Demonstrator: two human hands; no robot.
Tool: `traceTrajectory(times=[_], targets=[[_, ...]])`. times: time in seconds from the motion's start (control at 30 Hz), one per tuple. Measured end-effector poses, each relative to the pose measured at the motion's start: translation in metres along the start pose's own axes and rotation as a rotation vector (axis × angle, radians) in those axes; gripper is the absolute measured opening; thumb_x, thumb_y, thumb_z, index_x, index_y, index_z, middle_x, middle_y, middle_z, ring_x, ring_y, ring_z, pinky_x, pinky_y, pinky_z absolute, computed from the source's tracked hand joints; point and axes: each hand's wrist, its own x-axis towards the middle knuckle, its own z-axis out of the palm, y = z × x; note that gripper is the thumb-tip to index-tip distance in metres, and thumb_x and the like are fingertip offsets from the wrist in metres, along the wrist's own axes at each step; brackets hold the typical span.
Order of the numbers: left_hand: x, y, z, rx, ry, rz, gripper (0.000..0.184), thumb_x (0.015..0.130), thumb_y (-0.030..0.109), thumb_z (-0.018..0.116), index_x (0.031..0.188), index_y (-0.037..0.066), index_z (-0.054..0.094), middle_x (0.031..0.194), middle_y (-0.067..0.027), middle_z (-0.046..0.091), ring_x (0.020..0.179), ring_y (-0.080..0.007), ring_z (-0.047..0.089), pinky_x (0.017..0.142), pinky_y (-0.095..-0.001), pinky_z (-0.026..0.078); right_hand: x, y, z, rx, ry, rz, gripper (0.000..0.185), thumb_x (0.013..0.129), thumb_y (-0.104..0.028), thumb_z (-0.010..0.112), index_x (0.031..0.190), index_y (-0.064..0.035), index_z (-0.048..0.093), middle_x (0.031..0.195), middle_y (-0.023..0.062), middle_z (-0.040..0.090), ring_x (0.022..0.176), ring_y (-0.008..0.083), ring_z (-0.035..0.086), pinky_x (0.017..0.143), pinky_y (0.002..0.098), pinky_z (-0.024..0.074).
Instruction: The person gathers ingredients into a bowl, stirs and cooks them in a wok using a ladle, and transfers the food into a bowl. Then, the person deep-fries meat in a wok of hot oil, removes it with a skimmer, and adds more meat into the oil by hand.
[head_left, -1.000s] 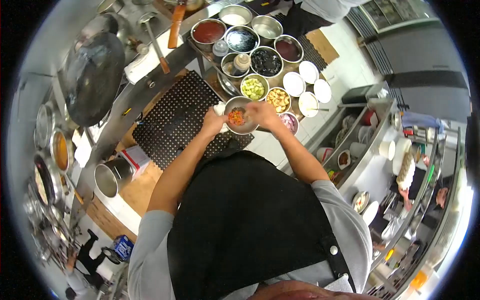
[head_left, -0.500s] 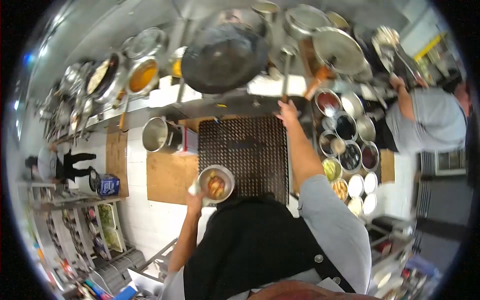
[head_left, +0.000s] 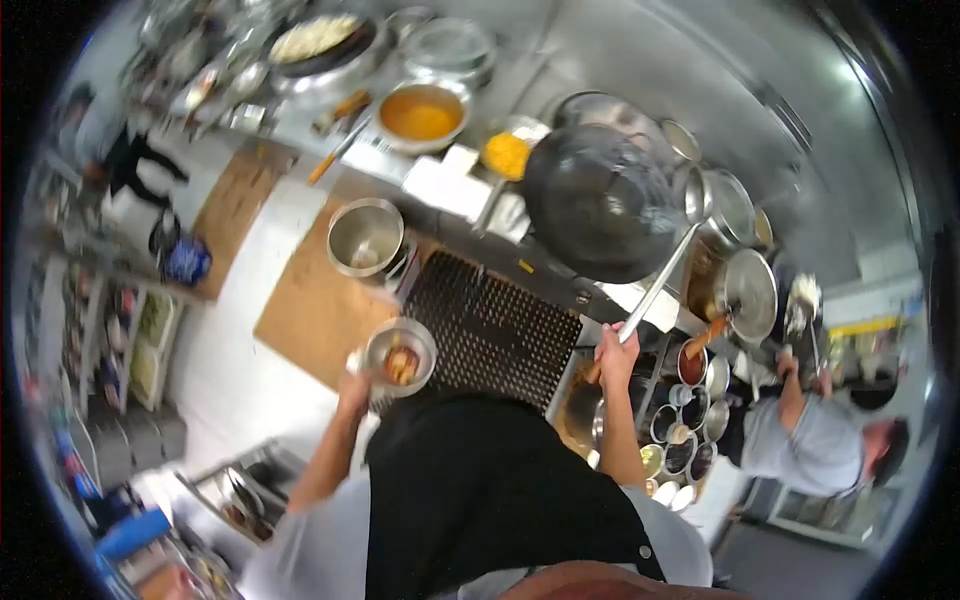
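Observation:
My left hand (head_left: pixel 354 386) is closed on the edge of a round metal bowl (head_left: pixel 424 345), with a scrap of white at the fingers. Reddish-brown and yellowish pieces of food (head_left: pixel 402 365) lie in the bottom of the bowl, too blurred to name. My right hand (head_left: pixel 617 354) is wrapped round the handle of a long metal ladle (head_left: pixel 662 279). The ladle's head is up beside the right rim of a large dark wok (head_left: pixel 590 215), which sits on the stove. Whether the head touches the rim I cannot tell.
A pan of orange liquid (head_left: pixel 421 113) and a container of yellow food (head_left: pixel 506 155) stand left of the wok. A deep metal pot (head_left: pixel 365 238) is beside the black floor mat (head_left: pixel 490 325). Several sauce containers (head_left: pixel 680 453) stand at right, near a co-worker (head_left: pixel 810 435).
The view has turned toward the right. My right hand has drawn the ladle back from the stove edge, lifting its head beside the wok. My left hand still holds the bowl.

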Motion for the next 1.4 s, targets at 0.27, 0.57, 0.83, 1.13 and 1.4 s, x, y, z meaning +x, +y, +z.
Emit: traceTrajectory(times=[0.27, 0.57, 0.83, 1.13, 1.4], targets=[[0.14, -0.028, -0.008, -0.017, 0.023, 0.043, 0.045, 0.073, 0.004, 0.067, 0.117, -0.003, 0.063, 0.099, -0.0106, 0.069, 0.09, -0.0236, 0.068, 0.08, -0.0363, 0.057, -0.029, -0.007, 0.164, -0.69, -0.733, -0.167, 0.038, 0.09, -0.004, 0.074, 0.126, 0.0008, 0.061, 0.069, -0.0036, 0.054, 0.052, 0.0061, 0.051, 0.046, 0.0243, 0.0397], [0.073, 0.043, -0.09, -0.046, 0.313, 0.045, 0.048, 0.068, 0.0, 0.068, 0.116, 0.001, 0.064, 0.101, -0.0093, 0.07, 0.091, -0.0227, 0.067, 0.082, -0.0364, 0.054, 0.086, -0.053, 0.365, -0.482, -0.697, 0.087, 0.013, 0.098, -0.017, 0.068, 0.097, -0.0069, 0.059, 0.061, -0.0022, 0.052, 0.045, 0.008, 0.05, 0.039, 0.0264, 0.04], [0.084, 0.037, -0.066, -0.201, 0.369, 0.138, 0.049, 0.067, -0.006, 0.067, 0.116, -0.001, 0.061, 0.102, -0.009, 0.068, 0.093, -0.0236, 0.067, 0.085, -0.0358, 0.055, 0.129, -0.02, 0.405, -0.663, -0.712, 0.097, 0.015, 0.095, -0.015, 0.07, 0.09, -0.0047, 0.061, 0.062, -0.0003, 0.055, 0.046, 0.0102, 0.051, 0.044, 0.0295, 0.0421], [0.036, 0.105, 0.039, 0.107, 0.154, 0.225, 0.04, 0.067, 0.004, 0.07, 0.106, -0.003, 0.07, 0.099, -0.0118, 0.074, 0.091, -0.0237, 0.069, 0.081, -0.0368, 0.055, 0.106, -0.076, 0.307, 0.68, -0.819, 0.703, 0.038, 0.105, -0.03, 0.058, 0.133, -0.0038, 0.054, 0.069, -0.0032, 0.049, 0.053, 0.0086, 0.047, 0.047, 0.0246, 0.0407], [-0.014, 0.126, 0.318, -0.007, -0.49, 0.263, 0.056, 0.073, -0.003, 0.062, 0.129, -0.002, 0.059, 0.119, -0.0101, 0.067, 0.105, -0.0223, 0.066, 0.093, -0.0354, 0.054, 0.089, -0.149, -0.015, -0.017, -0.613, 0.427, 0.025, 0.098, -0.018, 0.068, 0.117, -0.0059, 0.058, 0.067, -0.0017, 0.052, 0.048, 0.0098, 0.049, 0.041, 0.0277, 0.0372]])
